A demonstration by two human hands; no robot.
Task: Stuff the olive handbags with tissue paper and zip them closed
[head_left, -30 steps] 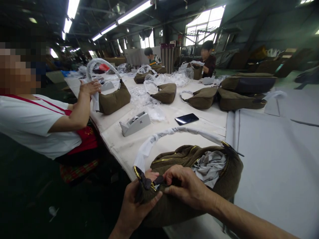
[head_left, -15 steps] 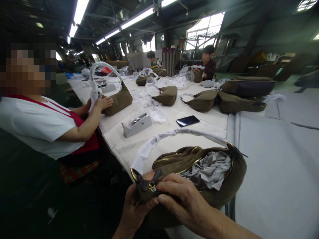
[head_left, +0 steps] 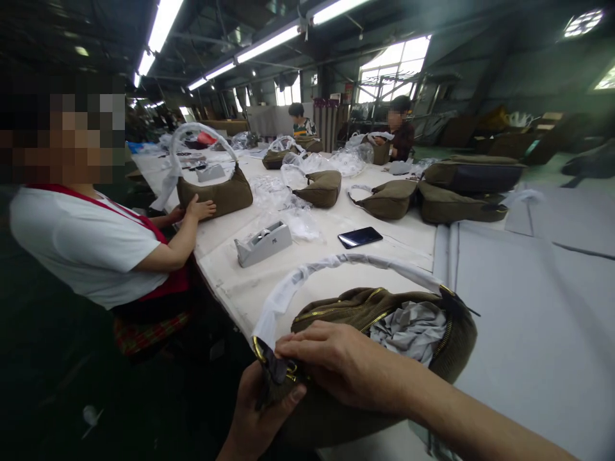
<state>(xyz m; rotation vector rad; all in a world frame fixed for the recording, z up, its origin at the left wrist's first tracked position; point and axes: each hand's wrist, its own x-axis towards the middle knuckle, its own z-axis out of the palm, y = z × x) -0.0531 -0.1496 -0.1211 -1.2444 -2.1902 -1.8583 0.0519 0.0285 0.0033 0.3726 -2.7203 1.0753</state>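
An olive corduroy handbag [head_left: 464, 349] lies before me, its zip open and crumpled grey paper [head_left: 413, 330] showing inside. White wrapping covers its arched strap [head_left: 336, 261]. My left hand [head_left: 257, 410] is closed around the bag's near left end, thumb on the front, just below a gold ring [head_left: 258, 349]. Over that same end, my right hand [head_left: 331, 358] has its fingers bent and pressed together at the zipper pull, which they mostly hide. Gold zipper hardware [head_left: 291, 371] shows beside the fingertips.
Beyond the bag are a grey tape dispenser [head_left: 264, 243] and a phone [head_left: 360, 237]. Several olive bags, including a stacked pair [head_left: 464, 192], and clear plastic [head_left: 288, 208] lie farther back. At left, a co-worker [head_left: 91, 243] holds another bag [head_left: 221, 192]. Two people sit at the far end.
My right hand has shifted up and left over the leather zipper tab, covering it. My left hand stays on the bag's end. The co-worker's bag has been lowered onto the table.
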